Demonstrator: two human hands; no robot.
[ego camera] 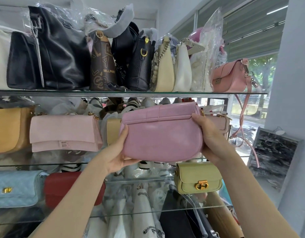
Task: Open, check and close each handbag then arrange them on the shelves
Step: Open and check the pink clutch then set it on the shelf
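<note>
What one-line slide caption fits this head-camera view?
Both hands, left hand and right hand, hold a closed pink handbag before glass shelves crowded with bags.

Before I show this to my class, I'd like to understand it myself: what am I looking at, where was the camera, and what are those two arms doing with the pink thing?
There is no machine here. The one picture comes from a camera worn on a person's head, looking forward and down, so the two bare arms reaching in from below are that person's own.

Both hands hold a pink bag in front of glass shelves: the left hand cups its lower left end, and the right hand has a grip on its right end. Its flap looks closed.

The shelves are packed with other handbags. On top stand black, brown and cream ones, some in plastic wrap. A pale pink bag sits on the middle shelf; lower down are a light blue bag, a red bag and a yellow-green bag.
</note>
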